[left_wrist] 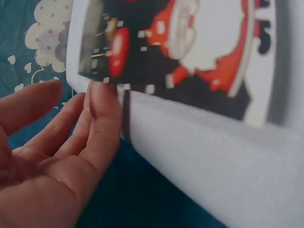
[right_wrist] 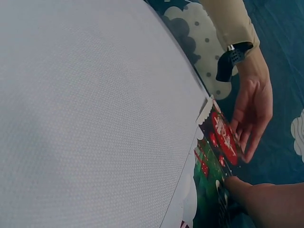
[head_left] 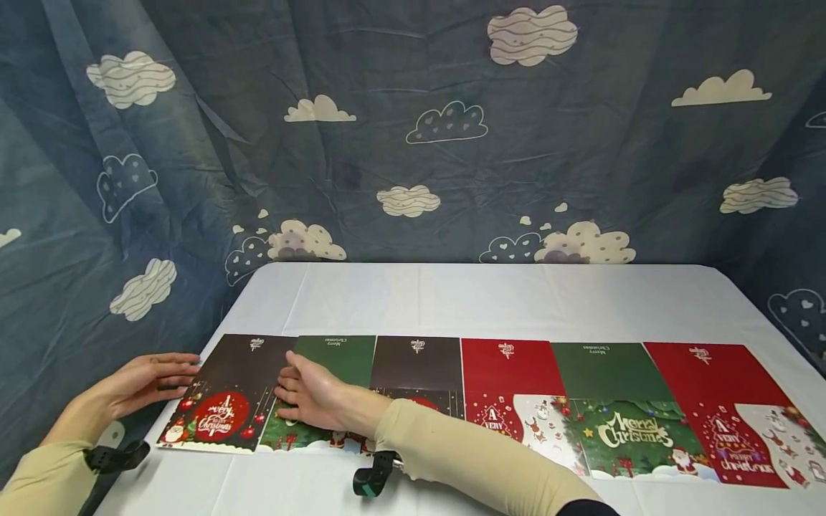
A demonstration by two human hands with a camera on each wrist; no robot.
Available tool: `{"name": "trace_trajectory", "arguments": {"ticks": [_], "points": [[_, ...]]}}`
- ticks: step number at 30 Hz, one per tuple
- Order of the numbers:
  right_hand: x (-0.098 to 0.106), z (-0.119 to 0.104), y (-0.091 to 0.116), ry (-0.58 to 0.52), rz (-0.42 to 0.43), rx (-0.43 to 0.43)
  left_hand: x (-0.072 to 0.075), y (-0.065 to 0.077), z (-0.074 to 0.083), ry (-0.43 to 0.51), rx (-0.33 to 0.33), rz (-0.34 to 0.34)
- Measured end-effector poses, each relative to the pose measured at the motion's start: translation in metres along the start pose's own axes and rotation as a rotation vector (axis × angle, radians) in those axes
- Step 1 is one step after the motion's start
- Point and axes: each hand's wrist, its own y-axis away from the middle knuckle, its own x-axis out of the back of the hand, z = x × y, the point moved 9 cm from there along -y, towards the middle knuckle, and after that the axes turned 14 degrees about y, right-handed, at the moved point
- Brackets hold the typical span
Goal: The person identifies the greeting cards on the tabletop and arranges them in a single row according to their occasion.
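Note:
At the left end of the row lies a black Christmas card (head_left: 235,369) with a red circle and a Santa print. My left hand (head_left: 145,383) is at its left edge, fingers nearly straight; in the left wrist view a fingertip (left_wrist: 102,102) is right at the card's border. On the card's other side, my right hand (head_left: 316,394) has loosely bent fingers beside its right edge, over a green Christmas card (head_left: 338,358). That hand and forearm partly hide the green card and a second black card (head_left: 418,362).
Further right along the white table (head_left: 413,301) lie a red card (head_left: 513,365), a green "Merry Christmas" card (head_left: 609,369) and another red card (head_left: 716,376), edges close together. A blue cloud-print cloth (head_left: 413,165) hangs behind and at the sides.

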Motion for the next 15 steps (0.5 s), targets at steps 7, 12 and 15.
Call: {"name": "trace_trajectory", "arguments": {"ticks": [7,12,15], "points": [[0.0011,0.0005,-0.0002,0.019,0.016,0.006,-0.0036,-0.0016,-0.0015,-0.059,-0.040,0.026],[0.0030,-0.0001,-0.0002,0.036,0.047,0.019,-0.0009,-0.0010,-0.0042,-0.068,-0.045,0.091],[0.0066,-0.0006,-0.0002,0.041,0.087,0.034,0.0012,-0.0005,-0.0049,-0.065,-0.053,0.103]]}}
